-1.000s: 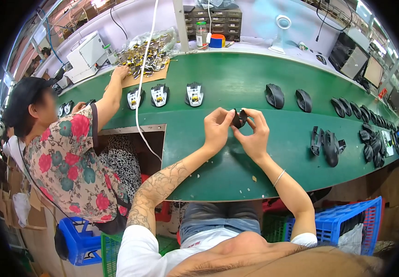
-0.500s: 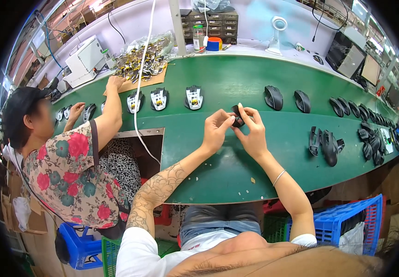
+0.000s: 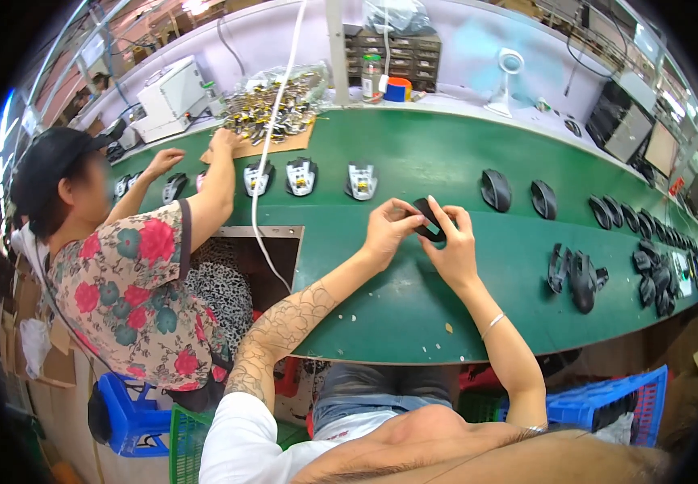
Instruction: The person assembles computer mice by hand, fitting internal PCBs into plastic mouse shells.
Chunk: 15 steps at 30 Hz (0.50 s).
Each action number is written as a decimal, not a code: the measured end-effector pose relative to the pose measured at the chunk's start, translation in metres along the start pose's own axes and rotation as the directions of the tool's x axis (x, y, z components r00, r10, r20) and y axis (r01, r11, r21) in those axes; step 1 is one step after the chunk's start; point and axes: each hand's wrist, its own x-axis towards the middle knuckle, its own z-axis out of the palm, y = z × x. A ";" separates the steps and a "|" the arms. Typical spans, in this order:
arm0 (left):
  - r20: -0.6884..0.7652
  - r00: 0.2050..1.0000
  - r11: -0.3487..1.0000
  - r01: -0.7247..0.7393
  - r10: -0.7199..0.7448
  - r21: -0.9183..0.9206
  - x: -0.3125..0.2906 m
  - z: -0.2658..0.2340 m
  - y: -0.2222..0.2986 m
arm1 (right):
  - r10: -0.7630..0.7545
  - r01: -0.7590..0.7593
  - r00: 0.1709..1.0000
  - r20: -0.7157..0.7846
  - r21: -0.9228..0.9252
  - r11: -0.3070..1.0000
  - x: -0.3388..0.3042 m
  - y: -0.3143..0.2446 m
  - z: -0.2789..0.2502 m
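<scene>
Both my hands hold one black computer mouse [image 3: 428, 219] just above the green belt [image 3: 413, 298]. My left hand [image 3: 389, 231] grips its left side with the thumb and fingers. My right hand [image 3: 451, 246] pinches its right side, fingers curled over the top. Beyond my hands, three open mouse bases with white and yellow insides [image 3: 302, 177] lie in a row on the belt. Two closed black mice [image 3: 496, 189] lie to their right.
A co-worker in a flowered shirt [image 3: 135, 282] sits at my left, reaching to a heap of small parts [image 3: 272, 101]. Black mouse shells [image 3: 579, 278] lie at right, with more along the far right of the belt. A white cable [image 3: 262, 161] hangs down. Blue crates [image 3: 599, 403] stand below.
My hands have turned the mouse slightly and stayed in about the same place over the belt. The co-worker's arms have shifted a little at the parts heap.
</scene>
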 end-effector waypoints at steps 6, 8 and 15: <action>-0.036 0.985 0.935 0.149 -0.169 -0.321 0.000 -0.008 -0.003 | 0.032 -0.032 0.999 -0.007 0.065 0.997 -0.005 -0.006 0.002; -0.090 0.964 0.872 0.183 -0.249 -0.453 -0.002 -0.010 -0.003 | 0.033 -0.032 0.999 -0.016 0.061 0.998 -0.007 -0.009 0.005; -0.096 0.953 0.810 0.189 -0.288 -0.555 0.006 -0.010 0.006 | 0.016 -0.013 0.999 -0.040 0.064 0.998 -0.006 -0.012 0.001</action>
